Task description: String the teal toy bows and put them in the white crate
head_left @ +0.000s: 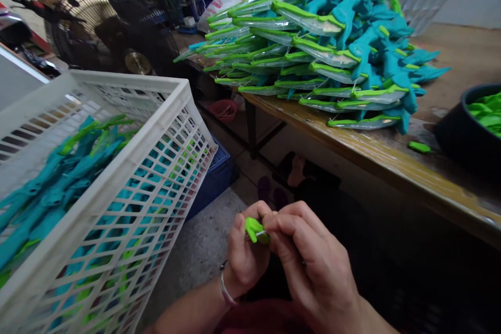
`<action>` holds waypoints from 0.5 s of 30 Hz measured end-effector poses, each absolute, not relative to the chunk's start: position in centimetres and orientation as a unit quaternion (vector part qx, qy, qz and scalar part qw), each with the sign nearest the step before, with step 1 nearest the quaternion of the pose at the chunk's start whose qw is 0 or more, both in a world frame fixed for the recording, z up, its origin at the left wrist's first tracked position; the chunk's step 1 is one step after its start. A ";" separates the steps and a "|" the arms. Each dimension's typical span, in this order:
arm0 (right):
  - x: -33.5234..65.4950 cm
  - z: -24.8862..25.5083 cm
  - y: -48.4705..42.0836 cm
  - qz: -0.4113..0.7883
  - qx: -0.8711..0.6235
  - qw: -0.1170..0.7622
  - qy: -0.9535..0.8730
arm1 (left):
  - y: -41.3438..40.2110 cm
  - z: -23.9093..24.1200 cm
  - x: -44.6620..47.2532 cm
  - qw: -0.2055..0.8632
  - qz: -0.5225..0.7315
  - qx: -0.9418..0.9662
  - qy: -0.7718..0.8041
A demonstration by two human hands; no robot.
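Note:
In the lower middle of the head view, my left hand (247, 250) is closed round a small bright green plastic piece (252, 228), with its notched end showing between thumb and fingers. My right hand (313, 255) presses against it from the right, thumb and fingers pinched together. A short, thin whitish strip (260, 233) runs from the green piece toward the right fingertips; whether it is a string or a pin, I cannot tell. Whatever sits inside the right pinch is hidden by the fingers.
Left stands a white slatted crate (172, 99) of teal and green plastic parts. Teal and green toy-like pieces (313, 47) lie heaped on the wooden table (391, 162). A dark tub (465, 130) of green parts and a loose green part (419, 146) are at right. A fan (94, 26) stands behind.

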State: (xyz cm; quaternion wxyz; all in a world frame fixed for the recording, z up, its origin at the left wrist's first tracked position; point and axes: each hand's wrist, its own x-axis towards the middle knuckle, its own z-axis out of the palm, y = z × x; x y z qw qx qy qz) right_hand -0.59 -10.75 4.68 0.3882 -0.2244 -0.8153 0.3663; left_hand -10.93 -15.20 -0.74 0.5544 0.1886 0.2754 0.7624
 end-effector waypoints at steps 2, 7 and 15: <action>-0.6 4.6 -10.9 0.365 -0.224 0.387 -0.817 | -15.3 -0.8 -11.0 0.552 0.763 0.179 0.284; -1.0 4.2 -11.1 0.368 -0.217 0.388 -0.817 | -15.4 -1.0 -10.9 0.558 0.762 0.163 0.286; -1.2 3.8 -11.3 0.302 -0.198 0.386 -0.849 | -15.3 -1.3 -11.0 0.570 0.752 0.180 0.278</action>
